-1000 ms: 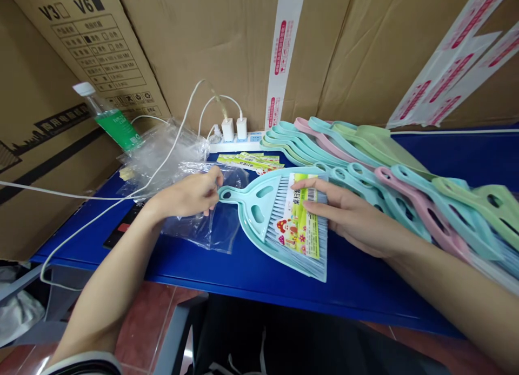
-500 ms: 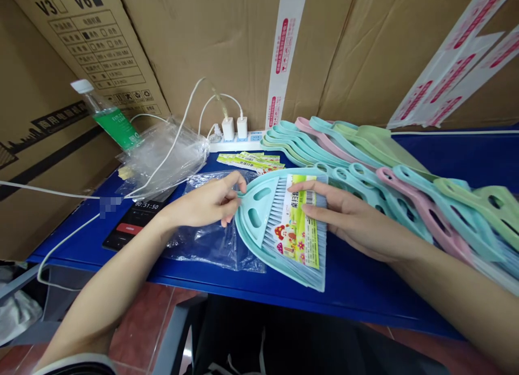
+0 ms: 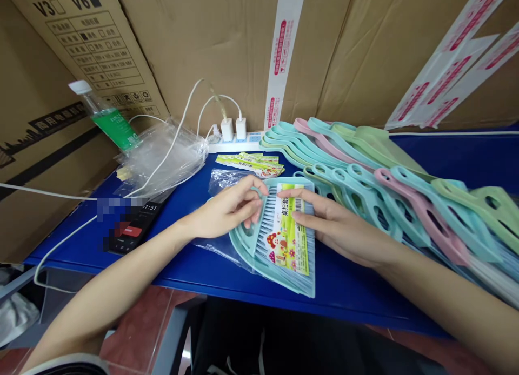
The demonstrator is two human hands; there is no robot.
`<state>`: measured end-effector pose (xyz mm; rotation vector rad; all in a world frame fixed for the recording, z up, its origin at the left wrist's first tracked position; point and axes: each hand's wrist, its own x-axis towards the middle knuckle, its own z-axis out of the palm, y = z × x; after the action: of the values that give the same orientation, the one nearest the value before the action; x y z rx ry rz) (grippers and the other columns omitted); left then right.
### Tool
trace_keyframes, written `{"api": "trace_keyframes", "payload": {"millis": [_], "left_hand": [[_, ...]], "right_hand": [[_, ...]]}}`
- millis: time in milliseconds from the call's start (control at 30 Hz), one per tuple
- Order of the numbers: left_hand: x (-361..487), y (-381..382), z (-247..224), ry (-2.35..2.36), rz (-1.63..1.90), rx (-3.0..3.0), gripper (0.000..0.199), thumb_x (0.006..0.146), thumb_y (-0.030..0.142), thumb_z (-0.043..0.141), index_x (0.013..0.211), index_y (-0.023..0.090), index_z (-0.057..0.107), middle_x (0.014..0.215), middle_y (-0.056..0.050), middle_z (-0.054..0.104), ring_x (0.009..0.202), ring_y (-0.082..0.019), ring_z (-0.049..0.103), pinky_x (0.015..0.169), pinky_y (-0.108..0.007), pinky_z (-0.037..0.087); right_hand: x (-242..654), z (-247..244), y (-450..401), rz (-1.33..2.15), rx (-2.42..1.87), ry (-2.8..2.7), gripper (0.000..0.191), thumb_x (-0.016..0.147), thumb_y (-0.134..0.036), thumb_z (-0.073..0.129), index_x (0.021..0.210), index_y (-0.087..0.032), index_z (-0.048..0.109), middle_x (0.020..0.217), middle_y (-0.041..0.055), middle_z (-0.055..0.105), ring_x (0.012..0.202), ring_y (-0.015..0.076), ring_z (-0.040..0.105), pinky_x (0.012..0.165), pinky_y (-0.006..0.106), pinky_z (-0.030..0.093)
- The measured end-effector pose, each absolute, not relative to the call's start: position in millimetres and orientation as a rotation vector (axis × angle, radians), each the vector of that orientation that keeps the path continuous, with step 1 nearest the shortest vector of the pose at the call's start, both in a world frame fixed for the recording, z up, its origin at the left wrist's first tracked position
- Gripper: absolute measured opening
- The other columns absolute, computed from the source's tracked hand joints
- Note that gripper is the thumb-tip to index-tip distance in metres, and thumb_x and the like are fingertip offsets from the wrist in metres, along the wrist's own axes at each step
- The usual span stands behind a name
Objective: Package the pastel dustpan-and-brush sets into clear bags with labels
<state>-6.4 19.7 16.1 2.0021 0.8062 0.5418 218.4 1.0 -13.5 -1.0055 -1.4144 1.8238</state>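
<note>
A pale turquoise plastic dustpan [image 3: 243, 252], smooth with a rounded rim, lies flat at the centre of the frame on the glossy blue bench [image 3: 348, 280]. On it sits a brush [image 3: 265, 215] with straight, fine grey-blue bristles, partly covered by a glossy printed card [image 3: 290, 240] showing a red mushroom. Thin, crinkled clear film [image 3: 223, 181] lies beside and partly under the dustpan.

The left hand [image 3: 233, 207] reaches in from the lower left, palm down over the dustpan's narrow end, its fingers curled and thumb tip close to the forefinger; whether they pinch anything cannot be told. The right hand [image 3: 344, 229] comes from the lower right, wrist low, forefinger and thumb spread apart across the card; its other fingers are hidden, so their grip cannot be told.

Turquoise, pink and green dustpans [image 3: 357, 142] and looped-handled brushes [image 3: 417, 213] overlap in rows at right.
</note>
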Motion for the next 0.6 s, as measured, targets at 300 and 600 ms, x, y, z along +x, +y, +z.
{"api": "trace_keyframes", "payload": {"millis": [300,600], "left_hand": [[-53,40,44,1.956,-0.131,2.318,0.018,0.08,0.01,0.041,0.066,0.021,0.046,0.055,-0.003,0.059,0.056,-0.021,0.061,0.057,-0.03,0.041],[-59,47,44,1.617,-0.128,1.986,0.016,0.084,0.019,0.045,0.069,0.02,0.051,0.052,0.001,0.066,0.049,-0.014,0.065,0.051,-0.022,0.046]], "right_hand": [[220,-15,3,1.794,-1.093,-1.421,0.055,0.085,-0.038,0.063,0.138,-0.029,0.048,0.115,0.006,0.068,0.108,0.0248,0.065,0.097,0.046,0.05],[218,-16,4,1.818,-1.055,-1.459,0.062,0.086,-0.043,0.063,0.143,-0.03,0.04,0.119,0.0062,0.066,0.105,0.0227,0.065,0.099,0.044,0.048]]}}
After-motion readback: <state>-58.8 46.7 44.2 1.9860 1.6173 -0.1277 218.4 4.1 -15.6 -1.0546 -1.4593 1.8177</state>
